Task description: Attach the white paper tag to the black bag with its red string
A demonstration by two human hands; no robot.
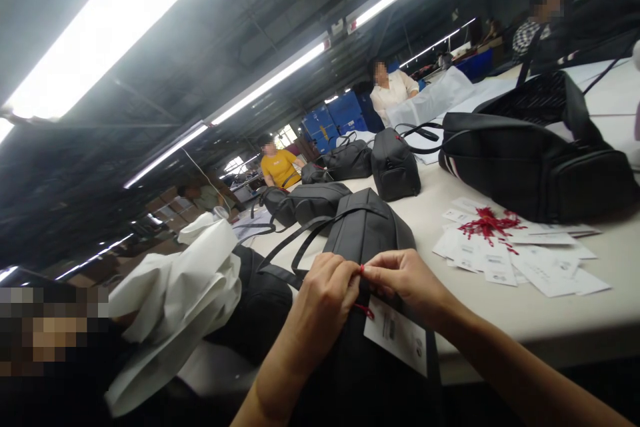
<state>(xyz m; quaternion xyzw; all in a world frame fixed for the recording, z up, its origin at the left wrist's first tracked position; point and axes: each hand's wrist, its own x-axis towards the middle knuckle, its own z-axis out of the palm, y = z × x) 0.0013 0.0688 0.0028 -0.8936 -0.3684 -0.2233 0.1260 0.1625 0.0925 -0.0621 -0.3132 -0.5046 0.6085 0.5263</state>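
a: where does the camera sit?
b: on the person's head, looking forward and down, tipped sideways. it is very close to the two hands at 6 o'clock.
a: what is far off?
b: the long table point(550, 307) runs toward 1 o'clock. only one view here.

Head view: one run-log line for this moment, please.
left hand: pinching red string | right hand: pinching same string | white tag: hanging from it | black bag: under hands, on table
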